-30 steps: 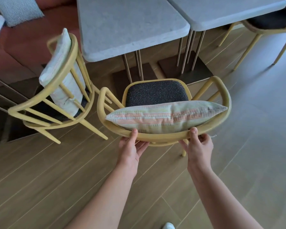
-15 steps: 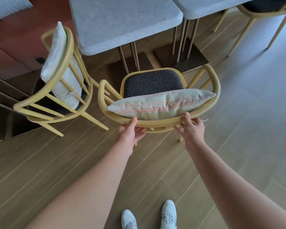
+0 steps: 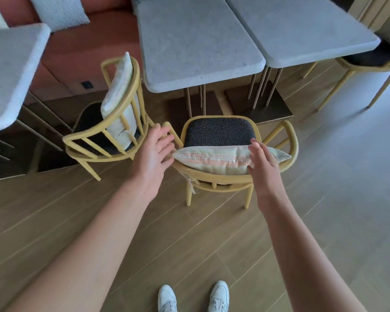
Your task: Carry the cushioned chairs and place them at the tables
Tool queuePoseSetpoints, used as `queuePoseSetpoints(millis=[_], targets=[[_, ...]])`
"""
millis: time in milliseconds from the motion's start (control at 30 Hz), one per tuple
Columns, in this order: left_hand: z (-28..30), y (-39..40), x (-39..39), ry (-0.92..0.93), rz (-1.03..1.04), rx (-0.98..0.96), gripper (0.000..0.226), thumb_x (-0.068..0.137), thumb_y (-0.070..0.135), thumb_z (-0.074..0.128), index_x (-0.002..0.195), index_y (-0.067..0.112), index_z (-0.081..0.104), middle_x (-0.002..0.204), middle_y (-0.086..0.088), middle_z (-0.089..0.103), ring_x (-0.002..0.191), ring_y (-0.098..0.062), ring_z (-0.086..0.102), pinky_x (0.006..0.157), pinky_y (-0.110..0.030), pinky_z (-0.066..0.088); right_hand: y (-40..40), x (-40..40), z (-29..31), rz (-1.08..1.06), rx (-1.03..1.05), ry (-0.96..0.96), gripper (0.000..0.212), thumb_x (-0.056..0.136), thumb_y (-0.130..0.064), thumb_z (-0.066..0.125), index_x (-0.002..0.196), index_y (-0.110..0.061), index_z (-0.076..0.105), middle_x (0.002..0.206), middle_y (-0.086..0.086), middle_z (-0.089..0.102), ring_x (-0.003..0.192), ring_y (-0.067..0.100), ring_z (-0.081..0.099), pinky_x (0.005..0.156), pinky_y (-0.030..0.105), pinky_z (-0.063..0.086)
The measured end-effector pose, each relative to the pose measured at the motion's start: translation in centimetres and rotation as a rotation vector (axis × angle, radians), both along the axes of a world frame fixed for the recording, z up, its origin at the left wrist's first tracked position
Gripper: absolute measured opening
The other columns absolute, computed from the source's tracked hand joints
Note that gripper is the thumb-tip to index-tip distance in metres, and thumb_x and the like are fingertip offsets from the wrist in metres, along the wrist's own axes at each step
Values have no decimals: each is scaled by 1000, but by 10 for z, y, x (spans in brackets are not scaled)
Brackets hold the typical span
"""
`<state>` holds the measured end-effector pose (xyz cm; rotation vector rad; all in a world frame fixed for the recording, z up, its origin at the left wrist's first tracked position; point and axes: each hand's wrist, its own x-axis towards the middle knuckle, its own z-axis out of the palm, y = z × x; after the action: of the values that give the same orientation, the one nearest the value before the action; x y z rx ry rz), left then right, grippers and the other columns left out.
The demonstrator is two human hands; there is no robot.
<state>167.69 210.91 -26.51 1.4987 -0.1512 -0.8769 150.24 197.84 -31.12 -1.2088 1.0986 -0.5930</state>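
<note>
Looking down: we see our left hand (image 3: 153, 154) and right hand (image 3: 260, 167) over a yellow chair (image 3: 288, 136) on the wooden floor (image 3: 212, 233).
Left hand: fingers spread and relaxed, holding nothing, in front of the chair's left arm rail; we cannot tell whether it touches the rail.
Right hand: fingers straight and loose, gripping nothing, over the striped cushion (image 3: 214, 158) that leans on the chair's backrest.
Chair: upright on its four legs, its dark seat pad (image 3: 218, 131) facing the near grey surface (image 3: 196, 43), just short of the edge.
What stands ahead: the surface's thin metal legs (image 3: 195, 100) on a dark base plate, directly in front of the seat.
Left side: a second chair (image 3: 99, 140) with a pale cushion (image 3: 119, 95), turned sideways, its back rail very near the first chair's arm.
Right side: a second grey surface (image 3: 302, 28) adjoining the first, with a third chair (image 3: 369, 61) tucked at its far corner.
Beyond: a red-brown bench (image 3: 81, 48) with a striped pillow (image 3: 59, 12), and another surface (image 3: 7, 64) at far left.
Below: our white shoes (image 3: 194, 298).
</note>
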Motion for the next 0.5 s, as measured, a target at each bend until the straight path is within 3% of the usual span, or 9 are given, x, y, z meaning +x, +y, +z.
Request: queuePoseSetpoints(millis=[133,267,367,433,500], targets=[[51,31,-2,-118,27,-41,47,105,55,35,140,31,56,151,3,52,136,-13,50,117,-45,34,20,22,63,271,-141,-26,54,102,-53,41,153,-38,33,149,-18,37,129,-1,34,105,29,29],[96,64,-4,-170,98,-95,54,103,61,32,146,36,51,155,2,48,139,-14,46,120,-48,30,52,44,122,400,-197,-118,60,93,-64,39,151,-50,30,142,-31,35,126,-14,33,109,26,26],[128,96,0,-219,172,-147,56,103,63,27,147,37,48,155,5,47,138,-13,46,119,-47,30,85,66,158,491,-203,-230,62,92,-66,39,151,-49,32,152,-29,35,124,-22,37,117,28,26],[148,121,2,-264,227,-184,56,103,64,26,148,38,47,154,8,46,138,-11,47,120,-47,29,110,79,179,563,-206,-282,64,91,-66,40,152,-46,34,154,-25,38,113,-31,41,112,23,29],[163,144,1,-301,287,-232,55,102,64,27,148,40,46,154,9,46,135,-8,48,120,-46,29,133,90,196,616,-222,-300,66,89,-69,40,151,-46,36,153,-26,39,120,-27,39,111,21,28]])
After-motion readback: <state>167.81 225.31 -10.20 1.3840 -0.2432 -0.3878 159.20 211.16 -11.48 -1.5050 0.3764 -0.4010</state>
